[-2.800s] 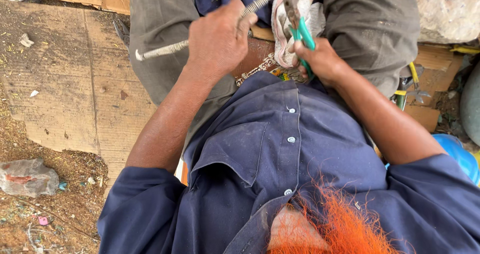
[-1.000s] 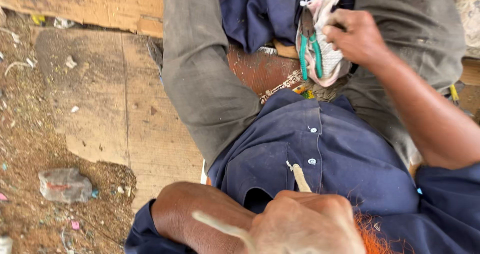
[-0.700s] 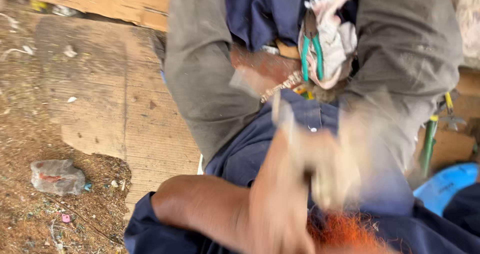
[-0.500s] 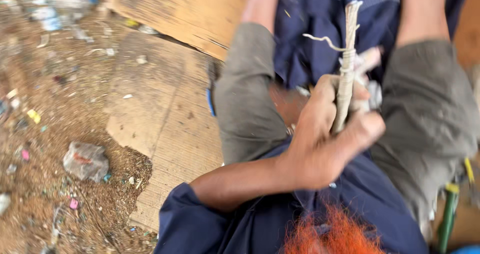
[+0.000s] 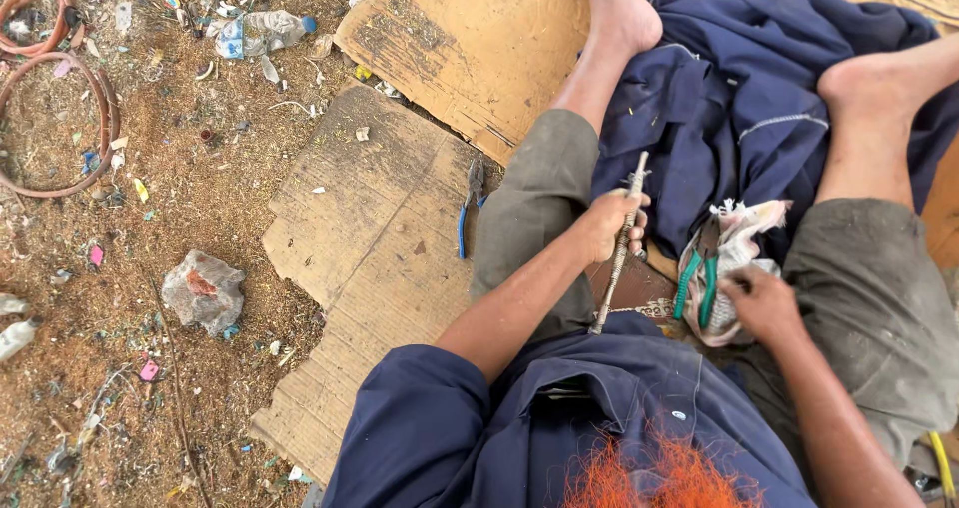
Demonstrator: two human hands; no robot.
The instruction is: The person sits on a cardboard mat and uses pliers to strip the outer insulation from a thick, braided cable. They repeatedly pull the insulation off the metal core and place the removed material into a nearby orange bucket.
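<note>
Two bare hands work over the person's lap, and both have shifted in the last moments. The left hand (image 5: 609,226), which was lower and blurred half a second ago, now sits steady between the knees, fingers curled tight round a thin metal rod (image 5: 621,238) wound with pale cord or wire. The rod stands nearly upright in the view, its lower end near a brown board or block (image 5: 631,286) on the lap, its upper end pointing toward the feet. The right hand (image 5: 761,303), which gripped the cloth bundle a second ago and then swung out of sight, is back beside it: fingers bent and resting on a crumpled white rag (image 5: 741,230), their tips hidden, so I cannot tell whether they pinch anything. Just left of that hand, green-handled pliers (image 5: 693,286) lie in the rag, apart from the fingers. I judge the rod has just been taken up and the pliers set down, so the work has moved from cutting or gripping to handling the rod itself.

Beyond the hands, a dark blue garment (image 5: 739,78) spreads between the bare feet. Out past the left hand, blue-handled pliers (image 5: 470,203) lie on cardboard (image 5: 370,238). Farther off, a crushed plastic bag (image 5: 203,290), a bottle (image 5: 262,30) and coiled hose (image 5: 60,108) lie in the dirt.
</note>
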